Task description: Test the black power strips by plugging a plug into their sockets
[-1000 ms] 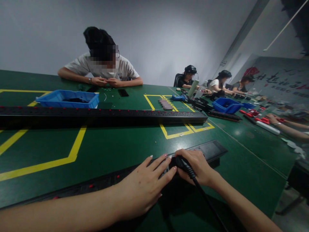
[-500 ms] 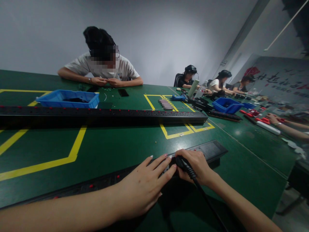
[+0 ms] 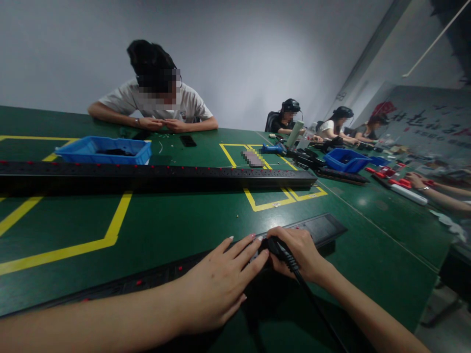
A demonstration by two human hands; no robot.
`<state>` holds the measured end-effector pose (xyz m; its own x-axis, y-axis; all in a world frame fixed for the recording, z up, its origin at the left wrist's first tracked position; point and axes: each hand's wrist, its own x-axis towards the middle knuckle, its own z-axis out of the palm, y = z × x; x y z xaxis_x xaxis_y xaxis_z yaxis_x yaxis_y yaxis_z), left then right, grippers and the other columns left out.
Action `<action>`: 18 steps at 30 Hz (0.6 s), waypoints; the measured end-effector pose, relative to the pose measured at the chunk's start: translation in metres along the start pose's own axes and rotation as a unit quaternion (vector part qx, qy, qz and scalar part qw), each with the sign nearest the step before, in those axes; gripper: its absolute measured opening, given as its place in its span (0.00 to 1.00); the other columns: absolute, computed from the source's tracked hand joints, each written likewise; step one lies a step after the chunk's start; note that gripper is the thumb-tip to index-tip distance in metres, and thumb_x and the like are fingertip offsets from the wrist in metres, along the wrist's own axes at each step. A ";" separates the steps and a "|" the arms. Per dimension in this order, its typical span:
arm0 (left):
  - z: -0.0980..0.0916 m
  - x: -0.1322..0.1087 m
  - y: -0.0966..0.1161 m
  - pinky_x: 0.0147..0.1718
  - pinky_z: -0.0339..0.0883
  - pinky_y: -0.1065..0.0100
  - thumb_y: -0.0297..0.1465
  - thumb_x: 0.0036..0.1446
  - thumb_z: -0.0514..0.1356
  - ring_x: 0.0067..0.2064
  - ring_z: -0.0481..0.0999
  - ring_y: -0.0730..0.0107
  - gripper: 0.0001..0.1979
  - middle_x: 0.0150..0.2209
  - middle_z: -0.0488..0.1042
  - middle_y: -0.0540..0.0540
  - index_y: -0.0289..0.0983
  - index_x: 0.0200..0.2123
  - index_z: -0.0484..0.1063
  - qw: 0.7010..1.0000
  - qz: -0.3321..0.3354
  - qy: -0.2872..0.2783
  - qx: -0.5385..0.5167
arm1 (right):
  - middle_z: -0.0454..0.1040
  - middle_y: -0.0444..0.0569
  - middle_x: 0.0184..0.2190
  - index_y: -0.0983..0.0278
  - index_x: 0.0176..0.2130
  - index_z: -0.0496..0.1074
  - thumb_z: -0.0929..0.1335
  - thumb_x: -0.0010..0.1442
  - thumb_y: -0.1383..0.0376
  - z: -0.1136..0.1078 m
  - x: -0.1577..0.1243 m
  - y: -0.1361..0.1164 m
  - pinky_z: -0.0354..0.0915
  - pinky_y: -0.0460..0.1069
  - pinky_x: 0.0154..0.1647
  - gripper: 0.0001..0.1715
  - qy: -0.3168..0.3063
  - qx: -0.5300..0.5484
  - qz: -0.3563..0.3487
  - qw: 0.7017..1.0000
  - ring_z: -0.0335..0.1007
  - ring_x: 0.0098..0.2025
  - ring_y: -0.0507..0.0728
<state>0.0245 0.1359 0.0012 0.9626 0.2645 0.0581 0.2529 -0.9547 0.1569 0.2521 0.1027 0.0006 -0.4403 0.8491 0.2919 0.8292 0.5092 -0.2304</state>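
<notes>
Black plug (image 3: pixel 278 246) clamped in the right hand (image 3: pixel 303 251), at the near strip (image 3: pixel 324 229), point of contact out of sight. Flat-spread left hand (image 3: pixel 217 279) over the same strip, fingertips just beside the plug. Cord (image 3: pixel 312 300) toward lower edge. Farther off, on green table (image 3: pixel 191 215): second strip (image 3: pixel 221 179), then blue tray (image 3: pixel 110 159).

Wears pale, longish nails (image 3: pixel 260 239) on the left hand (image 3: pixel 217 274), with small dark spots (image 3: pixel 212 275) marking its back; shows slender, bare forearms (image 3: pixel 121 314) both sides
</notes>
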 end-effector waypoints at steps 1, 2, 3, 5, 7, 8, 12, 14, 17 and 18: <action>0.000 0.000 0.000 0.55 0.47 0.49 0.30 0.51 0.55 0.63 0.38 0.54 0.40 0.64 0.39 0.38 0.36 0.62 0.33 1.000 0.001 -0.001 -0.002 | 0.70 0.47 0.29 0.63 0.41 0.61 0.62 0.51 0.64 0.000 0.000 0.000 0.58 0.45 0.29 0.15 -0.001 0.000 0.000 1.000 0.66 0.29 0.52; 0.000 0.000 0.000 0.55 0.47 0.49 0.30 0.50 0.56 0.63 0.38 0.54 0.41 0.64 0.39 0.38 0.37 0.62 0.33 1.000 0.001 -0.002 -0.005 | 0.70 0.47 0.29 0.63 0.41 0.60 0.62 0.51 0.64 0.000 0.000 0.001 0.58 0.45 0.28 0.15 -0.001 0.000 -0.001 1.000 0.66 0.29 0.52; 0.000 0.000 0.000 0.55 0.47 0.49 0.30 0.50 0.57 0.63 0.38 0.54 0.42 0.64 0.38 0.38 0.38 0.62 0.33 1.000 0.002 -0.002 -0.007 | 0.70 0.47 0.29 0.63 0.41 0.60 0.62 0.50 0.64 0.000 -0.001 0.002 0.58 0.45 0.28 0.16 0.000 0.000 -0.004 1.000 0.66 0.28 0.52; 0.000 0.000 0.000 0.55 0.47 0.49 0.29 0.49 0.57 0.63 0.38 0.52 0.42 0.64 0.37 0.38 0.39 0.62 0.34 1.000 0.003 -0.003 -0.009 | 0.70 0.47 0.29 0.63 0.42 0.60 0.62 0.50 0.64 0.001 -0.001 0.003 0.58 0.45 0.28 0.17 0.001 -0.001 -0.007 1.000 0.65 0.28 0.52; 0.001 0.001 0.000 0.55 0.46 0.48 0.29 0.49 0.57 0.63 0.38 0.52 0.42 0.64 0.38 0.38 0.38 0.62 0.33 1.000 0.003 -0.004 -0.010 | 0.70 0.46 0.29 0.63 0.42 0.60 0.62 0.50 0.64 0.001 -0.002 0.004 0.57 0.45 0.28 0.17 0.002 -0.004 -0.007 1.000 0.65 0.28 0.52; 0.001 0.001 -0.001 0.55 0.46 0.48 0.29 0.49 0.57 0.63 0.38 0.52 0.42 0.64 0.38 0.38 0.38 0.62 0.33 1.000 0.004 -0.004 -0.010 | 0.70 0.47 0.29 0.63 0.42 0.60 0.61 0.50 0.64 0.001 -0.002 0.004 0.57 0.45 0.28 0.17 0.001 -0.004 -0.007 1.000 0.65 0.28 0.52; -0.001 0.001 0.000 0.55 0.47 0.47 0.29 0.50 0.56 0.63 0.37 0.52 0.42 0.64 0.38 0.37 0.38 0.62 0.33 1.000 0.004 -0.006 -0.007 | 0.70 0.47 0.30 0.63 0.43 0.60 0.61 0.50 0.64 0.000 -0.001 0.002 0.58 0.45 0.28 0.17 -0.003 0.000 -0.012 1.000 0.65 0.28 0.52; -0.002 0.001 0.000 0.54 0.48 0.47 0.29 0.49 0.57 0.63 0.38 0.52 0.42 0.64 0.38 0.37 0.38 0.62 0.33 1.000 0.005 -0.006 -0.007 | 0.70 0.47 0.29 0.63 0.42 0.60 0.61 0.50 0.64 0.001 -0.001 0.002 0.58 0.45 0.28 0.17 0.005 -0.004 -0.012 1.000 0.66 0.28 0.52; -0.003 0.001 0.000 0.55 0.48 0.48 0.29 0.49 0.57 0.63 0.38 0.53 0.43 0.64 0.39 0.37 0.38 0.62 0.33 1.000 0.005 -0.005 -0.007 | 0.70 0.46 0.28 0.63 0.40 0.61 0.62 0.49 0.65 0.004 -0.001 0.003 0.59 0.45 0.28 0.16 0.023 -0.015 -0.004 1.000 0.66 0.28 0.52; -0.003 0.001 0.000 0.55 0.48 0.48 0.29 0.49 0.57 0.63 0.38 0.53 0.43 0.64 0.39 0.37 0.38 0.62 0.33 1.000 0.004 -0.005 -0.007 | 0.70 0.46 0.28 0.63 0.40 0.61 0.62 0.48 0.65 0.005 -0.001 0.003 0.59 0.45 0.28 0.16 0.028 -0.020 -0.002 0.999 0.67 0.28 0.52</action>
<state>0.0252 0.1363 0.0038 0.9656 0.2556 0.0488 0.2441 -0.9547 0.1701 0.2538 0.1040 -0.0056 -0.4245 0.8370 0.3453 0.8408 0.5059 -0.1928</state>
